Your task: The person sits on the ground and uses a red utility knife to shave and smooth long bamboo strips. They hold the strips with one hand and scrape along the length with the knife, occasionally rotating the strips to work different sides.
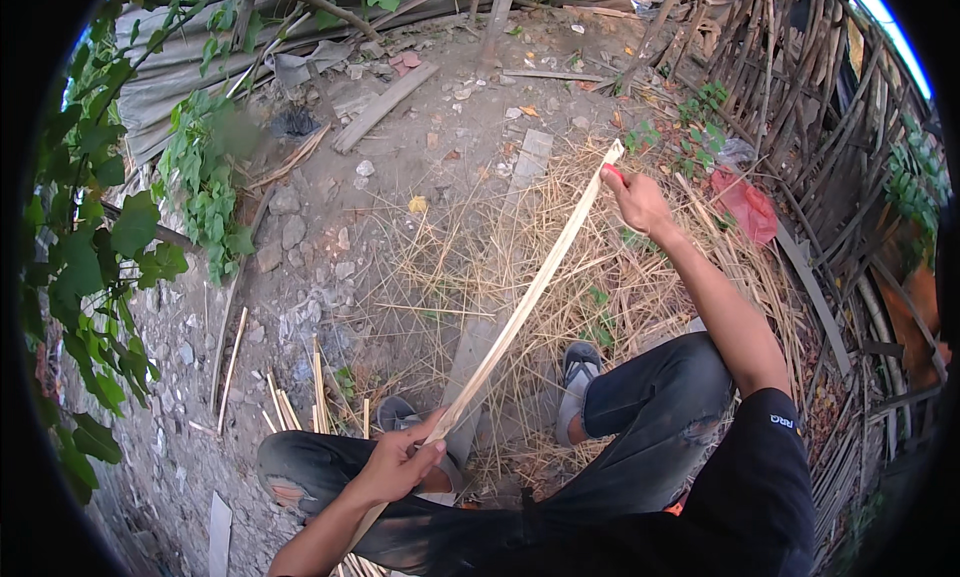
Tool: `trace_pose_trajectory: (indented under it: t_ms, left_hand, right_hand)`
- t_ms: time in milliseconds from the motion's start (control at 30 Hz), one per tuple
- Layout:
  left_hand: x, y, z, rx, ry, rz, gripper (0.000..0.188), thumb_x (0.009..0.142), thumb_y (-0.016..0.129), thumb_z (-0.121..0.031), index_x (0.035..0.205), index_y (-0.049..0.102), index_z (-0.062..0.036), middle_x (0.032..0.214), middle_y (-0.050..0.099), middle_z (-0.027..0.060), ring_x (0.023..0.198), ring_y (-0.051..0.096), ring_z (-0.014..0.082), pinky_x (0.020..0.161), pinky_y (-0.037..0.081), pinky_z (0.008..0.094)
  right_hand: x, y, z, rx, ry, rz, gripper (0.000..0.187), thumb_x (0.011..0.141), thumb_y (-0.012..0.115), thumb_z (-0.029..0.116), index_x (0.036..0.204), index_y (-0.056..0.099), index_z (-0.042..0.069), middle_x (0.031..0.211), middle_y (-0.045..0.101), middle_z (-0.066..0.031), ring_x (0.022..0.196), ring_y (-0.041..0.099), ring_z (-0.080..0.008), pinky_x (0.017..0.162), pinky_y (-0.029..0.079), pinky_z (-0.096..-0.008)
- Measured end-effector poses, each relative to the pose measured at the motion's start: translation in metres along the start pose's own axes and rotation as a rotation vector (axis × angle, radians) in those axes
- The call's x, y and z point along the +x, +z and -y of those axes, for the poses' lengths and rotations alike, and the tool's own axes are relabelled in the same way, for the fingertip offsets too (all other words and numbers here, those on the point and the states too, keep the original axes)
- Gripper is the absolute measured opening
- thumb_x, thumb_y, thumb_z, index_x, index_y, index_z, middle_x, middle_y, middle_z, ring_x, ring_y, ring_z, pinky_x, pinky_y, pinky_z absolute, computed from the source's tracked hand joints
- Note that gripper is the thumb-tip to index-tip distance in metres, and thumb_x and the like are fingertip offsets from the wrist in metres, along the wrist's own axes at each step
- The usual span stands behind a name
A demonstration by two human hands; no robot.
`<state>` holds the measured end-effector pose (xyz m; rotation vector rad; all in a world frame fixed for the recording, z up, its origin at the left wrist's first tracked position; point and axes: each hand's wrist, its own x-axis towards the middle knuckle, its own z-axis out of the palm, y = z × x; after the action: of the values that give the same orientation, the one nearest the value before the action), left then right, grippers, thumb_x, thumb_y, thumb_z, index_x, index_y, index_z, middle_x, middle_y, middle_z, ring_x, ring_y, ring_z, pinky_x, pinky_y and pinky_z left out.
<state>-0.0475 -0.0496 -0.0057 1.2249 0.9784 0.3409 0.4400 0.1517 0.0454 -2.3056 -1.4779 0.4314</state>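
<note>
A long, pale bamboo strip [545,267] runs diagonally across my body from lower left to upper right, bowing slightly. My left hand [403,465] is closed round its lower part, above my left knee. Past that hand, the strip's tail continues down toward my lap. With the arm stretched out, my right hand [638,202] is closed at the far end, gripping a small red object [613,175] against the strip. Most of that object is hidden by the fingers, so its kind is unclear.
Thin bamboo shavings [450,252] litter the ground before my feet. Several cut sticks [318,392] lie by my left knee. A stick fence [790,97] with a red plastic bag [745,205] beside it stands right; leafy vines [100,247] hang left. A plank [385,107] lies farther off.
</note>
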Motion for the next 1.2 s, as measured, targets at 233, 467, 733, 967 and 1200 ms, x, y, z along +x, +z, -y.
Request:
trace_pose_trajectory:
  t_ms: [233, 467, 733, 967, 1200]
  left_hand:
    - [-0.014, 0.0, -0.001, 0.013, -0.039, 0.026, 0.054, 0.106, 0.057, -0.014, 0.157, 0.042, -0.0126, 0.079, 0.055, -0.0043, 0.062, 0.044, 0.0012, 0.055, 0.038, 0.0191]
    - [-0.014, -0.004, 0.013, -0.113, -0.024, 0.02, 0.054, 0.106, 0.058, -0.012, 0.157, 0.042, -0.0113, 0.079, 0.056, -0.0037, 0.058, 0.044, 0.0013, 0.05, 0.036, 0.0186]
    - [-0.013, -0.006, 0.025, -0.063, -0.016, -0.026, 0.054, 0.105, 0.059, -0.013, 0.157, 0.043, -0.0124, 0.077, 0.056, -0.0043, 0.058, 0.045, 0.0012, 0.05, 0.037, 0.0191]
    - [-0.01, -0.007, 0.017, -0.017, -0.061, -0.039, 0.054, 0.105, 0.059, -0.015, 0.157, 0.043, -0.0123, 0.077, 0.056, -0.0046, 0.057, 0.045, 0.0012, 0.05, 0.038, 0.0193]
    - [-0.009, -0.001, 0.014, -0.019, -0.059, 0.057, 0.054, 0.105, 0.06, -0.017, 0.157, 0.043, -0.0124, 0.077, 0.056, -0.0052, 0.056, 0.045, 0.0014, 0.05, 0.038, 0.0193]
  right_hand:
    - [-0.003, -0.011, -0.02, -0.073, -0.022, -0.144, 0.072, 0.1, 0.045, 0.064, 0.099, 0.073, -0.002, 0.09, 0.072, -0.0263, 0.09, 0.069, -0.0441, 0.085, 0.051, -0.0536]
    - [-0.005, -0.007, -0.006, -0.144, -0.154, -0.289, 0.064, 0.1, 0.052, 0.058, 0.091, 0.074, -0.002, 0.083, 0.07, -0.0296, 0.085, 0.069, -0.0473, 0.081, 0.053, -0.054]
    - [0.018, 0.0, -0.036, 0.16, -0.114, 0.239, 0.065, 0.093, 0.064, 0.058, 0.075, 0.065, -0.004, 0.066, 0.065, -0.0214, 0.064, 0.067, -0.0338, 0.065, 0.051, -0.0471]
    - [0.003, -0.007, -0.024, -0.127, -0.42, -0.244, 0.031, 0.086, 0.076, 0.034, 0.101, 0.07, 0.007, 0.078, 0.066, -0.0135, 0.075, 0.068, -0.0377, 0.071, 0.052, -0.047]
    - [0.012, -0.012, -0.043, -0.265, -0.654, -0.269, 0.031, 0.089, 0.076, 0.034, 0.114, 0.073, 0.016, 0.122, 0.065, -0.0074, 0.096, 0.069, -0.0346, 0.082, 0.056, -0.0474]
